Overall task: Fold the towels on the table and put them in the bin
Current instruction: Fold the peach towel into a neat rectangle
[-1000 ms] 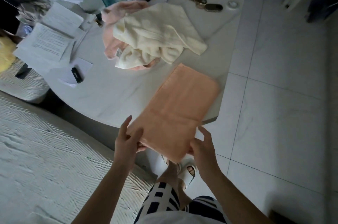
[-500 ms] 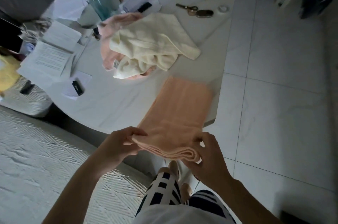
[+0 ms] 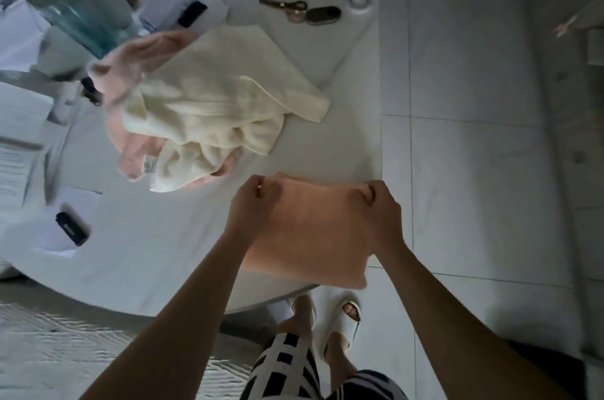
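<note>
1. Two hands are in view. The left hand (image 3: 253, 203) and the right hand (image 3: 380, 208) each grip a far corner of one folded peach towel (image 3: 310, 229), fingers curled over its far edge.
2. That towel lies flat between the two hands at the near right corner of the white table (image 3: 147, 252); its near edge hangs slightly past the table rim.
3. Beyond the left hand sits a heap of two unfolded towels: one cream towel (image 3: 215, 98) on top and one pink towel (image 3: 130, 72) beneath, mostly covered, with a small label showing at its near edge.
4. Further beyond the right hand lie one pair of scissors (image 3: 284, 5), one dark oval case (image 3: 323, 15) touching them, and one small white ring (image 3: 359, 1).
5. Left of the left hand lies one small black device (image 3: 72, 229) on a paper sheet.
6. At the far left, a blue-green glass vessel (image 3: 81, 17) and stacked papers (image 3: 16, 151) are blurred and cut off by the frame.
7. No bin can be made out. Items at the top edge are too blurred to name.
</note>
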Demonstrator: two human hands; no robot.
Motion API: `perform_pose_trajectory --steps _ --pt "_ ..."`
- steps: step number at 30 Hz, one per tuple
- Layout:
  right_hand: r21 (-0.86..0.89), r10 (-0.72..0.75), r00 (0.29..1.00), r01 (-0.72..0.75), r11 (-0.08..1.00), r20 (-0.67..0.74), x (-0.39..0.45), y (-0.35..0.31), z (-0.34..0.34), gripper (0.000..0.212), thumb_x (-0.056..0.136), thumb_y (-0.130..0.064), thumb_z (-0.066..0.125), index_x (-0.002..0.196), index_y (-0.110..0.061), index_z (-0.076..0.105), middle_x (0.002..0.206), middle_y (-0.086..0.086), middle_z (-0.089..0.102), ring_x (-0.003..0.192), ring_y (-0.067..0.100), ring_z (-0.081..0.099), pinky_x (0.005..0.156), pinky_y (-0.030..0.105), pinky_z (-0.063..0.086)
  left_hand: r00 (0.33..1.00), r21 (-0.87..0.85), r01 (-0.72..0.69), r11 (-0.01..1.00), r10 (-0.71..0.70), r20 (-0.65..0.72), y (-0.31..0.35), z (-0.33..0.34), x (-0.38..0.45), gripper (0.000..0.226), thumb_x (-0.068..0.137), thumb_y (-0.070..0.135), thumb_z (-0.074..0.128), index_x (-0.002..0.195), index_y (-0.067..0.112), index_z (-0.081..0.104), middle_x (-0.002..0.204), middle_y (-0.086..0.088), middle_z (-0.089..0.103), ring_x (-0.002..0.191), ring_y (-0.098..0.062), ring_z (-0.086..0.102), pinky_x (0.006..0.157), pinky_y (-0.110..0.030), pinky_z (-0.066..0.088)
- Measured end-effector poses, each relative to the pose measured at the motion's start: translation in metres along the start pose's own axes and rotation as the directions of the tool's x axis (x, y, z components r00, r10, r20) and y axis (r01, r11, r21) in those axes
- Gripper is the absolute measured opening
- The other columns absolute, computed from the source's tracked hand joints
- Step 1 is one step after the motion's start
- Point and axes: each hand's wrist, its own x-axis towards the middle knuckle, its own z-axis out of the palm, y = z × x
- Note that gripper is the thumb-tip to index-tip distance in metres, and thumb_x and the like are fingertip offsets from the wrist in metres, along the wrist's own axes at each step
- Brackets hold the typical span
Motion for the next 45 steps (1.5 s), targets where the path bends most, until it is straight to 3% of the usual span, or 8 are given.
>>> perform_pose_trajectory --steps 4,13,21,27,30,34,40,45 --pt "-0.114 0.07 0.994 -0.08 0.99 -0.085 0.008 0.005 0.013 0.024 0.09 -0.036 0.058 0.109 -0.021 0.055 0.106 0.004 0.057 0.078 0.018 0.057 0.067 0.029 0.044 1.0 0.063 -0.001 0.998 -0.001 0.03 -0.018 0.005 0.014 0.032 0.097 0.032 0.05 0.129 0.033 0.052 0.091 0.008 0.062 0.085 -0.018 0.061 0.065 -0.026 0.043" --pt "-0.221 -0.181 0.98 0.196 0.955 0.087 -0.023 0.002 0.009 0.059 0.088 -0.044 0.059 0.14 -0.047 0.032 0.151 0.001 0.035 0.126 0.027 0.05 0.093 0.048 0.052 0.958 0.209 -0.281 0.937 0.262 0.114 -0.035 -0.003 0.007 0.04 0.096 0.027 0.058 0.133 0.042 0.049 0.125 0.009 0.051 0.099 -0.013 0.058 0.081 -0.031 0.046" --pt "-0.351 -0.268 0.961 0.272 0.896 0.063 -0.003 -0.016 -0.008 0.003 0.092 -0.028 0.062 0.094 -0.026 0.063 0.09 -0.013 0.055 0.076 0.008 0.056 0.065 0.019 0.038 0.841 0.247 -0.52 0.817 0.44 0.315 -0.004 -0.011 0.04 0.016 0.094 0.029 0.055 0.094 0.02 0.068 0.086 0.005 0.069 0.086 -0.021 0.059 0.077 -0.038 0.048" --pt "-0.321 -0.084 0.996 0.069 0.945 -0.034 0.003 -0.012 0.004 0.012 0.092 -0.028 0.062 0.096 -0.023 0.072 0.095 -0.005 0.062 0.082 0.015 0.061 0.071 0.025 0.04 0.889 0.415 -0.453 0.789 0.365 0.277 0.009 0.01 0.046 0.019 0.1 0.029 0.049 0.096 0.018 0.066 0.094 -0.003 0.072 0.089 -0.029 0.062 0.079 -0.038 0.041" --pt "-0.297 -0.013 0.992 -0.024 0.955 -0.123 0.004 -0.016 0.012 0.025 0.094 -0.023 0.055 0.116 -0.021 0.067 0.122 0.004 0.059 0.103 0.025 0.061 0.083 0.033 0.048 0.906 0.496 -0.423 0.758 0.367 0.213 0.014 0.017 0.047 0.016 0.097 0.027 0.054 0.103 0.018 0.066 0.107 -0.004 0.065 0.101 -0.028 0.058 0.088 -0.039 0.037" --pt "-0.55 -0.365 0.928 0.268 0.791 -0.071 -0.027 -0.012 0.03 0.052 0.098 -0.023 0.045 0.148 -0.009 0.042 0.157 0.015 0.036 0.147 0.036 0.029 0.118 0.054 0.027 0.852 0.384 -0.504 0.774 0.519 0.073 0.011 0.018 0.019 0.039 0.094 0.013 0.056 0.133 0.016 0.056 0.149 -0.009 0.045 0.14 -0.029 0.038 0.114 -0.041 0.026" --pt "-0.672 -0.451 0.837 0.529 0.519 0.31 -0.067 0.02 0.066 0.07 0.101 -0.046 0.038 0.155 -0.004 0.024 0.162 0.018 0.025 0.152 0.032 0.016 0.122 0.051 0.019 0.728 0.467 -0.683 0.561 0.571 0.379 -0.041 0.035 -0.029 0.064 0.098 0.043 0.039 0.151 0.007 0.038 0.16 -0.015 0.029 0.149 -0.036 0.026 0.119 -0.056 0.026" --pt "-0.685 -0.245 0.959 0.275 0.675 0.144 -0.054 0.03 0.048 0.071 0.1 -0.044 0.027 0.157 -0.004 0.012 0.164 0.015 0.007 0.152 0.033 0.008 0.122 0.055 0.009 0.888 0.476 -0.459 0.75 0.385 0.251 -0.049 0.034 -0.014 0.063 0.104 0.043 0.022 0.16 0.024 0.001 0.168 -0.002 -0.008 0.155 -0.023 -0.01 0.124 -0.048 0.005"
